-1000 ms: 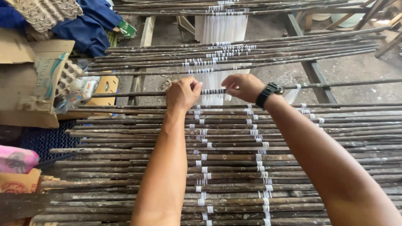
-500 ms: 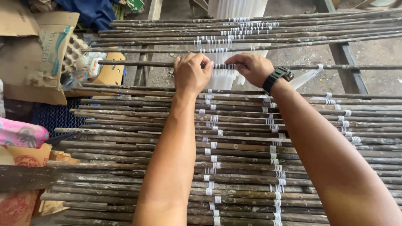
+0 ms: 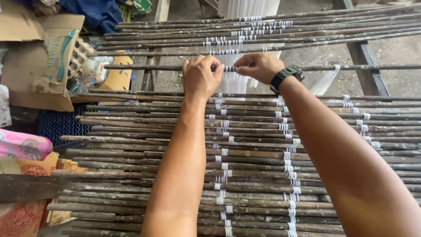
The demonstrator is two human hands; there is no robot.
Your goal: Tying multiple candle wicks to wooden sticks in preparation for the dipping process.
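Single dark rod (image 3: 144, 67) gripped by closed left hand (image 3: 201, 78), white string wrapping (image 3: 230, 69) pinched by right hand (image 3: 258, 66), watch (image 3: 287, 75) worn, stacked rods (image 3: 245, 153) below.

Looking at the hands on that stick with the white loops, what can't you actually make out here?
Head view only:
- Left hand fingertips: curled over the stick, so the grip underneath is hidden.
- Right hand: whether it pinches the white loops is too small to tell.
- White strands hanging below: lower ends hidden behind the stick rows.
- Watch face: turned away.
- Both elbows: cut off by the bottom edge.
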